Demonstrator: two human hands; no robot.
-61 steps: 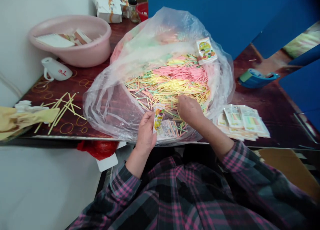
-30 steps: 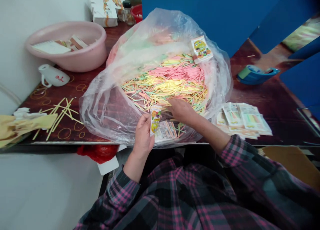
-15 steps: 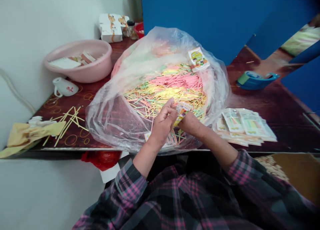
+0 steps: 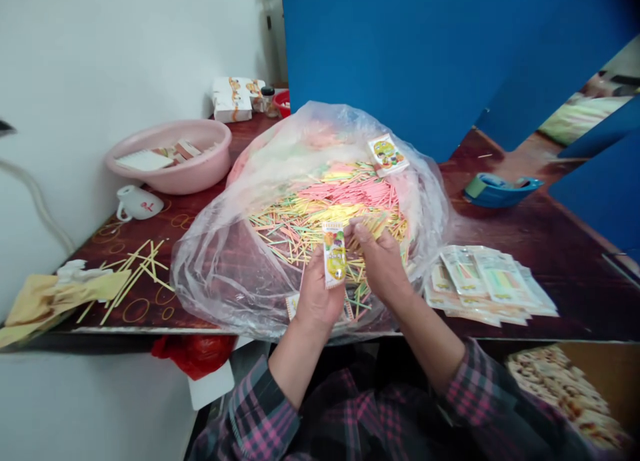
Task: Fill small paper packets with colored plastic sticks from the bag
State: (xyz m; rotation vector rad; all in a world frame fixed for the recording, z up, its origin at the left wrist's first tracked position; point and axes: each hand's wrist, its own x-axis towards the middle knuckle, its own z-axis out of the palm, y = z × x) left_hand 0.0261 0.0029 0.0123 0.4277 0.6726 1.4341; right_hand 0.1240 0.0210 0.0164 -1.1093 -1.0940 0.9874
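My left hand [image 4: 319,294] is closed on a small white printed packet [image 4: 335,257] with fruit pictures and a yellow patch, held upright. Just to its right, my right hand [image 4: 384,264] pinches a bunch of thin yellowish sticks [image 4: 374,225]. Both hands are over a large clear plastic bag [image 4: 215,274], opened out around a heap of thin pink, yellow, orange and green sticks [image 4: 350,193]. Another printed packet [image 4: 388,155] lies on the bag's far right edge. Below my hands, further packets are partly hidden.
Filled flat packets [image 4: 505,277] lie piled at the right, before a blue tape dispenser [image 4: 500,189]. On the left are a pink basin [image 4: 175,171], a white mug [image 4: 140,203], loose yellow sticks [image 4: 133,274] and a yellow cloth [image 4: 45,297]. A blue panel [image 4: 380,54] stands behind.
My hands have moved apart. The packet now stands upright in my left hand, and a bunch of sticks shows in my right. The view has tilted up slightly.
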